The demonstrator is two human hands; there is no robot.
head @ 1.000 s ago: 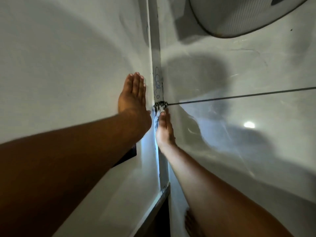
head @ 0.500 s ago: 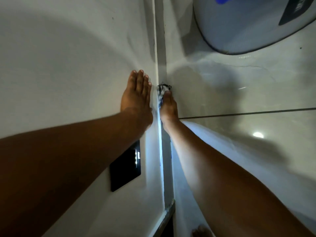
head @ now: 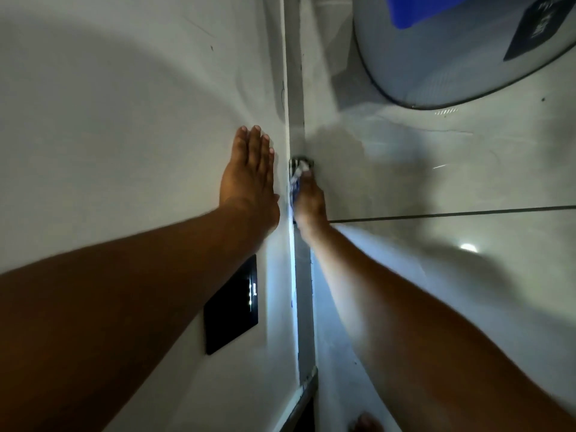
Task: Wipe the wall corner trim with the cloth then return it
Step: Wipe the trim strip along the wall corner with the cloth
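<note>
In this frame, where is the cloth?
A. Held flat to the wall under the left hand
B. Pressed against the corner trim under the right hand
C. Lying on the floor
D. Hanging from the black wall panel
B: the cloth sits between the right hand and the corner trim, while the left hand lies flat and bare on the wall.

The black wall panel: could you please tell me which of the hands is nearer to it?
Left. The left hand lies flat on the wall directly above the black wall panel; the right hand presses the cloth on the corner trim, farther across.
</note>
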